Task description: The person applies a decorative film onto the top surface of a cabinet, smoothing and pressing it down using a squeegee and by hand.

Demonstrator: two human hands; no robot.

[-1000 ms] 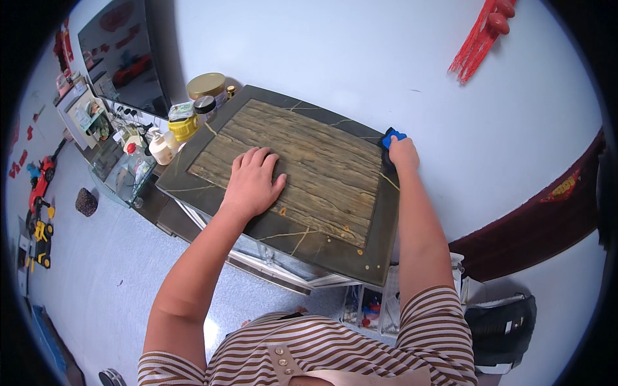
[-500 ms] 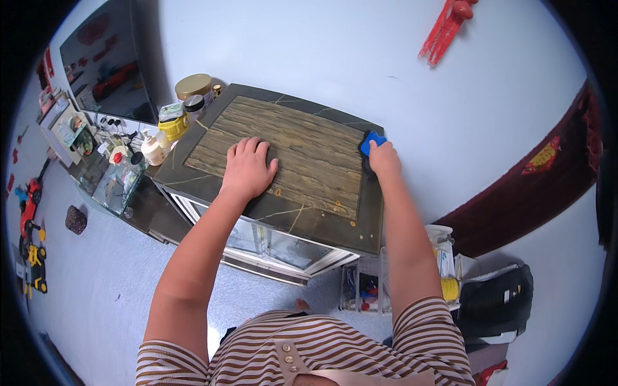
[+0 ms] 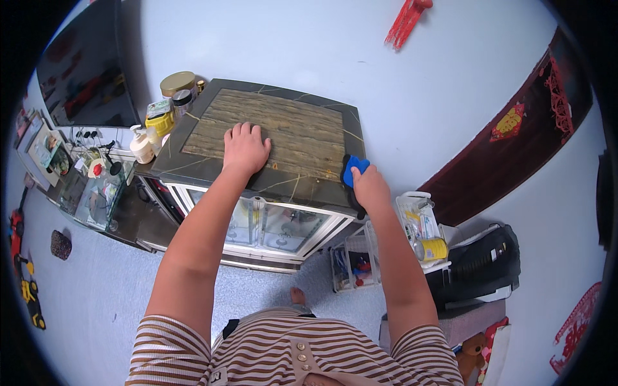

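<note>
A cabinet point(image 3: 270, 188) with a dark stone-like top and a brown wood-grain centre panel stands in front of me. My left hand point(image 3: 248, 149) lies flat on that panel, left of its middle, fingers stretched out and holding nothing. At the top's right edge, near the front corner, my right hand point(image 3: 371, 188) is closed on a blue and black hand brush point(image 3: 355, 168). Its black part is against the surface, partly covered by my fingers. A few small orange bits point(image 3: 275, 165) are scattered over the near part of the top.
Left of the cabinet are a pump bottle point(image 3: 142, 145), a yellow container point(image 3: 161, 123) and a gold-lidded jar point(image 3: 177, 82), with a television point(image 3: 84, 71) behind. A white storage cart point(image 3: 412, 206) and a black bag point(image 3: 479, 267) stand to the right.
My right hand has drawn the brush along the right edge toward the front corner. The left hand stays on the panel. Fewer orange bits show near the front corner, and the view has shifted.
</note>
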